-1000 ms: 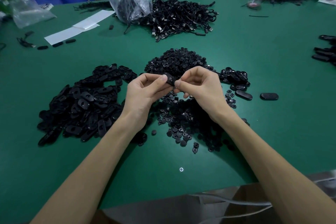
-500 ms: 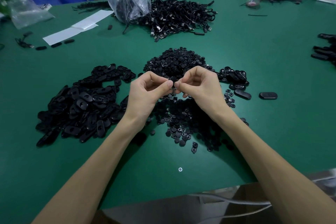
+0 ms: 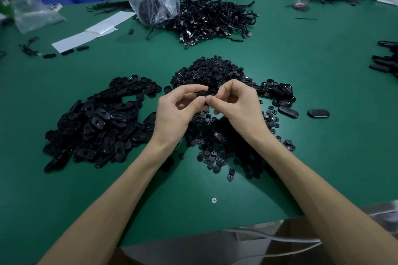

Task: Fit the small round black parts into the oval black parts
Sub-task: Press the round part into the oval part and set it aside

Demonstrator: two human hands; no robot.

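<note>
We find one black part (image 3: 202, 94) pinched by both hands' curled fingers: 2 o'clock of left hand (image 3: 175, 114), 9 o'clock of right hand (image 3: 238, 106); axis hidden.

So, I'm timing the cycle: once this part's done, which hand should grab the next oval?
Left, likely. The oval pile lies just beside the left hand, on its side; the right hand would have to cross over. Both now pinch the part.
</note>
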